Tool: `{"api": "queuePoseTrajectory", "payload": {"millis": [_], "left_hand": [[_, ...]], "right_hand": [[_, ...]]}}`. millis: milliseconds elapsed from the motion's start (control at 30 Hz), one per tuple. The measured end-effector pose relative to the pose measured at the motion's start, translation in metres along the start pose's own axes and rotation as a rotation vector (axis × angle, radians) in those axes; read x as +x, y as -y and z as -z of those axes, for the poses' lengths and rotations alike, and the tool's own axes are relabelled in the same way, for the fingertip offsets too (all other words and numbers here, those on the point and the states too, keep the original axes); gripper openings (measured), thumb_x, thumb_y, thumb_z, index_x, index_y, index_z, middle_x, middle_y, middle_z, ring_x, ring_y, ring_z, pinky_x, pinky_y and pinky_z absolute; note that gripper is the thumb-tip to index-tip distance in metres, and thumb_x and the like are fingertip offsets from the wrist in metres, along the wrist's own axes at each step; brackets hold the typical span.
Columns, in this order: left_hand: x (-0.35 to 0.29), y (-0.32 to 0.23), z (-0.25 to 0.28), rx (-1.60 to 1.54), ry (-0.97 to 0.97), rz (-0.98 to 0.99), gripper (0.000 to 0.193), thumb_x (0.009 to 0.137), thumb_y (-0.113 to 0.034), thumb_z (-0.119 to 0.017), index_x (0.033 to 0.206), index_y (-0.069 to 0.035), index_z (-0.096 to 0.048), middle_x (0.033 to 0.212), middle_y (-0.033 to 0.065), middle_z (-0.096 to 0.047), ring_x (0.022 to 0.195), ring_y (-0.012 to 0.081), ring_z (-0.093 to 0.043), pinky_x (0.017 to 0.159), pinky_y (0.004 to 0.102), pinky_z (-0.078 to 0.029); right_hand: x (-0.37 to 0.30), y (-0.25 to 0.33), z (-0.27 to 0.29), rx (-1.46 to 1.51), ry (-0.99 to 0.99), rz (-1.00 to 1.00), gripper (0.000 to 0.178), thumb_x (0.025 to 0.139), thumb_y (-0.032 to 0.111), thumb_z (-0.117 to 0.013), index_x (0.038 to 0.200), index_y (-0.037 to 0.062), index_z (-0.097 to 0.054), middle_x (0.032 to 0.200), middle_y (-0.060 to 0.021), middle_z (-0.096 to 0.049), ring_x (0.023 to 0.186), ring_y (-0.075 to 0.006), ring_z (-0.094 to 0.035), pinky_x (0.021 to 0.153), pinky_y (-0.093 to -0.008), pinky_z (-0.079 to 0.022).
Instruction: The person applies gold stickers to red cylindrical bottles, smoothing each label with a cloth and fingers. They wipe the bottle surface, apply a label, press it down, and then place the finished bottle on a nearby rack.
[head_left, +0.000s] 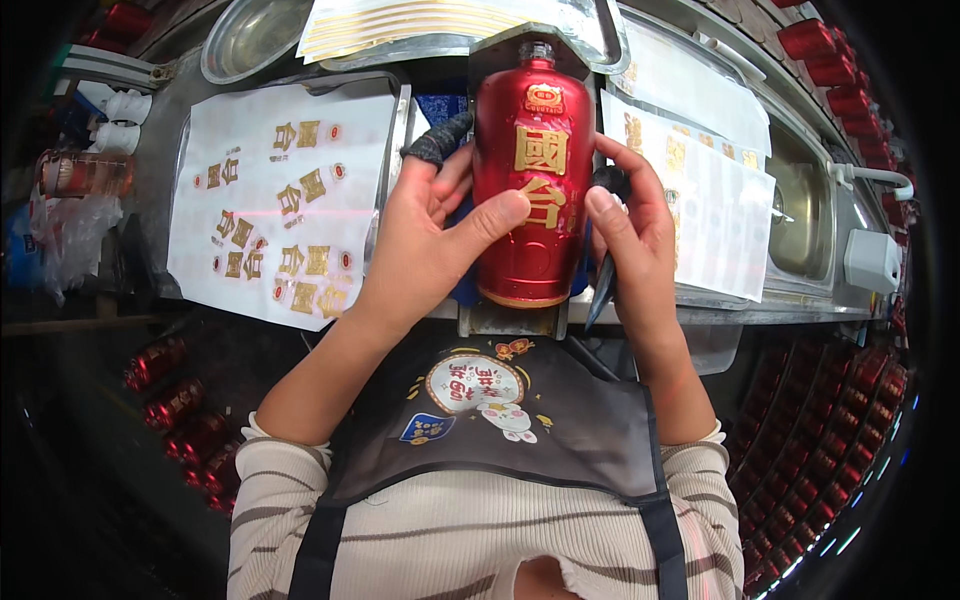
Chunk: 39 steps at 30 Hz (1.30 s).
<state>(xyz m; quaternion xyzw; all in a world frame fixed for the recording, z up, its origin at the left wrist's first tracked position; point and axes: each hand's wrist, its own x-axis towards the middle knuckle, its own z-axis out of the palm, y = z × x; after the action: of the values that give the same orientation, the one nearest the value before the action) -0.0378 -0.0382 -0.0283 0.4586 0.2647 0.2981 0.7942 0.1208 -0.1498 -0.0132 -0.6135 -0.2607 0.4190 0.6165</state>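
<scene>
A glossy red bottle with raised-looking gold characters and a small gold emblem is in front of me, its bare neck pointing away. My left hand grips its left side, the thumb pressed on the lower gold character. Black wrapping covers a fingertip of that hand. Along the bottle's right side, my right hand is curled, with the index fingertip near the bottle's shoulder. A dark tool with a pointed end hangs down from between its fingers; part of it is hidden.
Left lies a white sheet of gold character decals on a metal tray. More decal sheets lie right, before a sink with a tap. A metal bowl stands at far left. Rows of red bottles fill the lower right; others stand lower left.
</scene>
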Motion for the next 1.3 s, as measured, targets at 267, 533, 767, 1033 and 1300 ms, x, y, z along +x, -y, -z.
{"api": "queuePoseTrajectory", "payload": {"millis": [267,533,767,1033,1300], "left_hand": [[-0.003,0.000,0.006,0.144,-0.007,0.070,0.055,0.082,-0.020,-0.086,0.103,-0.001,-0.040,0.136,0.0275,-0.054,0.129,0.0242,-0.053,0.108,0.0375,-0.045],[0.002,0.002,0.010,0.035,-0.011,0.101,0.058,0.085,-0.023,-0.084,0.115,0.004,-0.042,0.143,0.0281,-0.050,0.132,0.0255,-0.051,0.110,0.0381,-0.043],[0.003,0.005,0.010,0.033,0.015,0.057,0.065,0.088,-0.024,-0.081,0.129,0.008,-0.042,0.144,0.0267,-0.050,0.133,0.0250,-0.051,0.112,0.0381,-0.041],[-0.003,0.004,0.006,0.118,-0.005,0.059,0.062,0.088,-0.025,-0.080,0.127,0.007,-0.043,0.142,0.0255,-0.051,0.130,0.0237,-0.052,0.111,0.0377,-0.040],[-0.003,0.009,0.005,0.123,-0.014,0.034,0.058,0.089,-0.024,-0.079,0.124,0.006,-0.044,0.140,0.0239,-0.053,0.130,0.0221,-0.052,0.114,0.0391,-0.037]], "right_hand": [[-0.003,-0.011,-0.002,-0.038,0.030,0.096,0.059,0.094,0.013,-0.069,0.144,-0.0006,-0.040,0.125,-0.0160,-0.059,0.089,-0.0130,-0.070,0.073,-0.0213,-0.056],[-0.002,-0.003,-0.003,-0.032,0.030,0.067,0.061,0.094,0.014,-0.069,0.144,-0.0014,-0.039,0.130,-0.0169,-0.055,0.090,-0.0143,-0.070,0.073,-0.0216,-0.057],[-0.003,-0.004,-0.007,-0.173,0.005,0.097,0.066,0.090,0.019,-0.074,0.143,-0.0012,-0.040,0.129,-0.0172,-0.055,0.080,-0.0097,-0.068,0.062,-0.0179,-0.052],[-0.002,-0.002,-0.012,-0.129,-0.023,0.083,0.066,0.090,0.019,-0.075,0.142,-0.0017,-0.040,0.127,-0.0172,-0.056,0.084,-0.0127,-0.070,0.064,-0.0200,-0.054],[-0.001,-0.005,-0.014,-0.163,-0.042,0.091,0.065,0.090,0.022,-0.075,0.139,-0.0025,-0.040,0.124,-0.0177,-0.057,0.084,-0.0134,-0.070,0.065,-0.0216,-0.054]]}}
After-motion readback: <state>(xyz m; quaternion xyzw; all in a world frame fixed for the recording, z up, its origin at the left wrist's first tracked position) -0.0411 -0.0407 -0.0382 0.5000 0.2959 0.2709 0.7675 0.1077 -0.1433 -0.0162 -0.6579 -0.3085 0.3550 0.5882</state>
